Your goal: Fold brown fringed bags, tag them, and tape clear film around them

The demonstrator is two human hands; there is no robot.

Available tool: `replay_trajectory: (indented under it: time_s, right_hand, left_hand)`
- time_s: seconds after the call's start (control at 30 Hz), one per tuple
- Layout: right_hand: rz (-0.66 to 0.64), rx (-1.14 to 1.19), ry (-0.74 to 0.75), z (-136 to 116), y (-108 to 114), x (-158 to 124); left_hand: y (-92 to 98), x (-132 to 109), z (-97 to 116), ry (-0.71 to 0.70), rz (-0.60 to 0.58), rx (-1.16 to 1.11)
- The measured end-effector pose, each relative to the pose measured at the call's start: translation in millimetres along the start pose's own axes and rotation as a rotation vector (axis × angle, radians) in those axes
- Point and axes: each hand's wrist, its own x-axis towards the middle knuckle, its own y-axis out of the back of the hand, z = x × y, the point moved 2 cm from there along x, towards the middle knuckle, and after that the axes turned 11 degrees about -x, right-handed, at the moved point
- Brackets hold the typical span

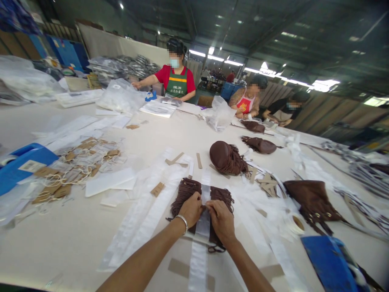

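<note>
A dark brown fringed bag point(187, 190) lies flat on the table in front of me, with a translucent white plastic strip point(206, 182) running across its middle. My left hand point(191, 209), wearing a silver bracelet, is on the bag's left half with its fingers pinched at the strip's edge. From the other side my right hand point(221, 219) also pinches at the strip, its fingertips nearly meeting the left ones. What lies between the fingertips is small and partly hidden, most likely the strip. White strips spread on the table under and around the bag.
Tags with strings point(88, 162) are heaped at left beside a blue tape dispenser point(26, 164). Other brown bags point(223, 156), a tape roll point(294, 225) and another blue dispenser point(328, 263) lie to the right. A co-worker in a green apron point(178, 85) and two others work across the table.
</note>
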Motion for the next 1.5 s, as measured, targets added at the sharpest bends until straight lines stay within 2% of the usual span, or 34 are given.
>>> replay_trajectory:
  time_s: [0.33, 0.63, 1.03, 1.5]
  right_hand:
    - [-0.079, -0.145, 0.088, -2.3, -4.2, -6.9]
    - [-0.117, -0.271, 0.191, -3.9, -3.4, -5.2]
    - [-0.149, -0.277, 0.231, -1.0, -6.4, -9.9]
    - [-0.188, -0.415, 0.297, -3.9, -7.9, -11.2]
  left_hand:
    - [-5.7, 7.8, -11.1, 0.034, -0.006, 0.031]
    - [-3.9, 15.6, -6.8, 0.149, 0.022, -0.015]
    - [-3.9, 24.2, -8.7, 0.367, 0.171, -0.096]
    - [-9.1, 25.0, -16.4, 0.400, 0.258, -0.113]
